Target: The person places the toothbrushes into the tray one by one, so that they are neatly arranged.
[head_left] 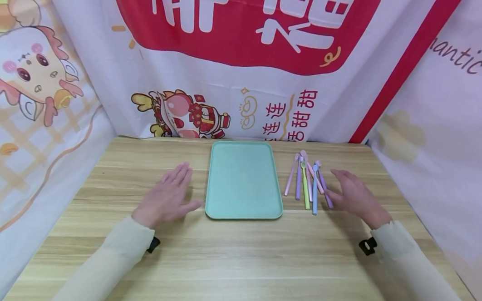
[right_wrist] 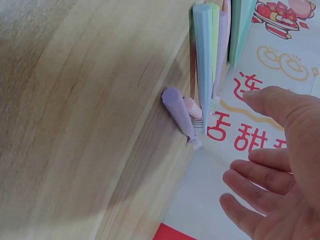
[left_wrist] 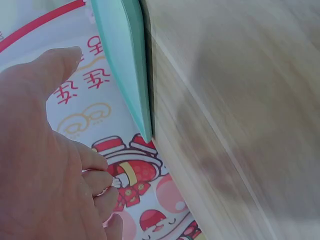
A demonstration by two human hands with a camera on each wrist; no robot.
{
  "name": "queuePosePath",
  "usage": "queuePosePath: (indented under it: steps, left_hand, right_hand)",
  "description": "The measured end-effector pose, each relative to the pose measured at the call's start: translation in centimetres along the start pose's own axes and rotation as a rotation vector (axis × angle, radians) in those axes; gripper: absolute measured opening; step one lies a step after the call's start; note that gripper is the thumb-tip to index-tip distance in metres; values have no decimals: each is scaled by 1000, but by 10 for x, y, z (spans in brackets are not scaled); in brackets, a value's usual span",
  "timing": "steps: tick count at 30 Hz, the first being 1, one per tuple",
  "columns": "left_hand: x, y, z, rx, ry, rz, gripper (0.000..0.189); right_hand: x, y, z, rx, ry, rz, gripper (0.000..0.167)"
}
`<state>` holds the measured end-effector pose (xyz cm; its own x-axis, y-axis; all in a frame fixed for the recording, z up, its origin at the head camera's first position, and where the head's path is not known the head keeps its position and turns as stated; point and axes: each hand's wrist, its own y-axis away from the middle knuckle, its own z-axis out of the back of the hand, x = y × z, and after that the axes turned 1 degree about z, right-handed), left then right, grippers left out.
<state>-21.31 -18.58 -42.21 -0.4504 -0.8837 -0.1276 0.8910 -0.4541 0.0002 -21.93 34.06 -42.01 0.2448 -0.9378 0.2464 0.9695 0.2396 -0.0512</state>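
Observation:
Several pastel toothbrushes in pink, purple, green and blue lie in a loose bunch, bristle ends toward the back, including a blue toothbrush [head_left: 314,192] and a green toothbrush [head_left: 306,188]. My right hand [head_left: 355,196] hovers just right of them, fingers relaxed, holding nothing. Its thumb is close to the outermost purple toothbrush [right_wrist: 178,112], and a gap shows between them in the right wrist view. Left of the bunch lies a mint-green rectangular tray [head_left: 242,180] with nothing on it. My left hand [head_left: 167,197] is spread beside the tray's left edge, apart from it and holding nothing.
The wooden table [head_left: 239,264] stretches under everything. A printed white and red cloth [head_left: 220,69] hangs along its back edge, and more printed cloth hangs at the left and right sides. A black wrist strap [head_left: 368,246] shows below the right cuff.

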Motion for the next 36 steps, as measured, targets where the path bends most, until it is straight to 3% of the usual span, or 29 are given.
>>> queuePosePath:
  steps: [8, 20, 28, 36]
  left_hand:
    - [-10, -7, -4, 28, 23, -38, 100]
    - [-23, -12, -13, 93, 122, -72, 97]
    - [-27, -12, -21, 107, 112, -101, 99]
    - [-28, -11, -29, 134, 145, -84, 100]
  right_hand:
    - [-5, -9, -1, -7, -44, -5, 69]
    - [-18, -21, -8, 63, -203, -156, 63]
    - [-31, -28, -16, 56, -294, -230, 58]
    - [-34, -31, -18, 99, -353, -322, 57]
